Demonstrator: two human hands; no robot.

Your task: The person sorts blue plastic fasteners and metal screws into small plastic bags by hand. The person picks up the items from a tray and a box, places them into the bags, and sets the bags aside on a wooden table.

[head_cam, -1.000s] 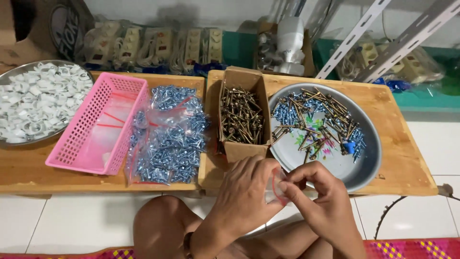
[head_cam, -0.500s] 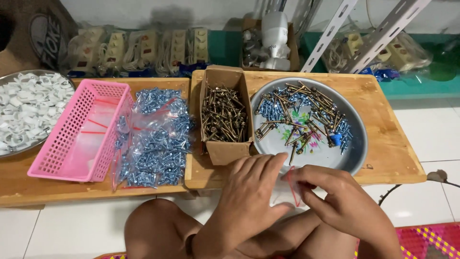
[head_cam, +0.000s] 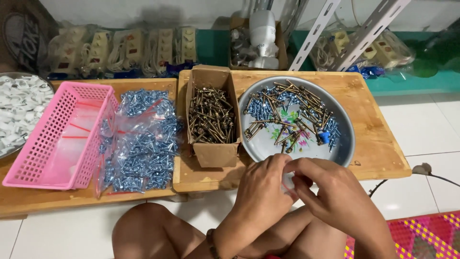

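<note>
My left hand (head_cam: 264, 189) and my right hand (head_cam: 332, 191) meet just below the front edge of the wooden board, fingertips pinched together on a small clear plastic bag (head_cam: 289, 184) with a red strip. The bag is mostly hidden by the fingers. Right above the hands lies a round metal tray (head_cam: 344, 144) holding a heap of brown and silver-blue screws (head_cam: 287, 115). Left of it stands an open cardboard box (head_cam: 213, 153) of dark screws.
Filled clear bags of silver screws (head_cam: 139, 144) lie beside a pink plastic basket (head_cam: 52, 139). A metal bowl of white clips (head_cam: 17, 112) sits far left. Packaged power strips (head_cam: 124, 48) line the back. My bare knees (head_cam: 143, 230) are below.
The view has shifted so the boards sit further left in frame. Both hands have stayed together at the small bag, working it with the fingertips.
</note>
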